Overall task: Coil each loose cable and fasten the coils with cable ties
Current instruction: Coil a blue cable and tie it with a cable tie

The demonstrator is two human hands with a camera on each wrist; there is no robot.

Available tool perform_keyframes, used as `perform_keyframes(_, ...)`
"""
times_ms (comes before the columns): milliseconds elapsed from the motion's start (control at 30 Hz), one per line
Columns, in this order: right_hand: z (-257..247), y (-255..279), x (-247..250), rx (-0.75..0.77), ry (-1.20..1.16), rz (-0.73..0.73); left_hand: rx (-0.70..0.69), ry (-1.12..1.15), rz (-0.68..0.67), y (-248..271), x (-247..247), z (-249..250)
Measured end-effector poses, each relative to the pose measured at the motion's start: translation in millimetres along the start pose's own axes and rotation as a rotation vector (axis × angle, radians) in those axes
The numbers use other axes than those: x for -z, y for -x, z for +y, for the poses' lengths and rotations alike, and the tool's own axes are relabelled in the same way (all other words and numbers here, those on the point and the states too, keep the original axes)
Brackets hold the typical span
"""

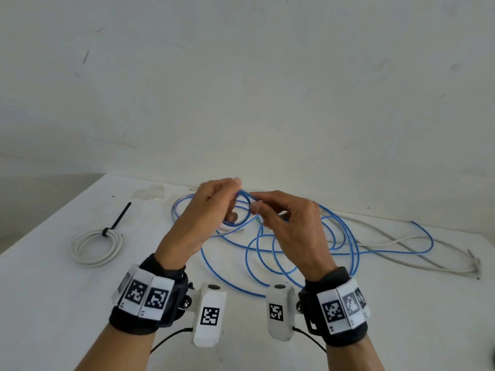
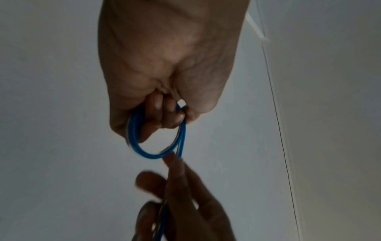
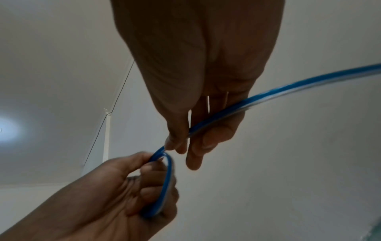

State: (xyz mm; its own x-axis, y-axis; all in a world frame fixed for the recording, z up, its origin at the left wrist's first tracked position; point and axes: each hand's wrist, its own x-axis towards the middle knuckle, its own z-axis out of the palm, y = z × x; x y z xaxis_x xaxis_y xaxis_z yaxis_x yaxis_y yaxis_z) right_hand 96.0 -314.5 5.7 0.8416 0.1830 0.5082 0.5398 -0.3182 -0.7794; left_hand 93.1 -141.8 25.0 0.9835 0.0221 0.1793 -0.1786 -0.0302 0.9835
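Observation:
A long blue cable (image 1: 292, 253) lies in loose loops across the middle of the white table (image 1: 53, 303). My left hand (image 1: 211, 207) is raised above it and grips a small coil of this blue cable (image 2: 144, 150), fingers curled through the ring. My right hand (image 1: 278, 218) is just to its right and pinches the cable's running length (image 3: 226, 112) between thumb and fingers, close to the coil (image 3: 167, 184). A loose white cable (image 1: 401, 250) trails along the right side of the table.
A white cable coil (image 1: 96, 246) fastened with a black cable tie (image 1: 117, 219) lies at the left of the table. A white wall (image 1: 241, 76) stands right behind the table's far edge. Thin black leads hang from both wrist cameras.

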Motion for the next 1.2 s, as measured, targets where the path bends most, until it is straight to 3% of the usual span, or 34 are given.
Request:
perform_keyframes(100, -2, 1, 3, -0.037, -0.026, -0.021, 0.102, 0.355, 0.110, -4, 3, 8)
perform_keyframes(200, -10, 3, -10, -0.048, -0.162, -0.001, 0.146, 0.596, 0.117, -3, 0, 12)
perform_keyframes(333, -15, 6, -27, -0.089, -0.285, 0.112, 0.139, 0.703, 0.132, -1, -6, 10)
perform_keyframes(467, -11, 9, -31, -0.036, -0.199, 0.222, 0.106, 0.776, 0.167, 3, -19, 8)
perform_keyframes(567, -7, 6, -22, 0.011, -0.103, 0.259, 0.066, 0.694, 0.182, 1, -25, 5)
perform_keyframes(667, -7, 4, -7, 0.041, -0.055, 0.247, -0.048, 0.426, 0.192, -3, -18, 2)
perform_keyframes(800, -8, 2, 0, 0.085, 0.035, 0.112, 0.026, 0.140, -0.033, 0, -3, 4)
perform_keyframes(900, -7, 3, -3, 0.147, 0.123, 0.034, 0.046, -0.086, -0.128, 3, 0, 3)
perform_keyframes(1200, 5, 1, -9, 0.187, 0.236, -0.014, -0.010, -0.187, -0.078, -4, 10, -11)
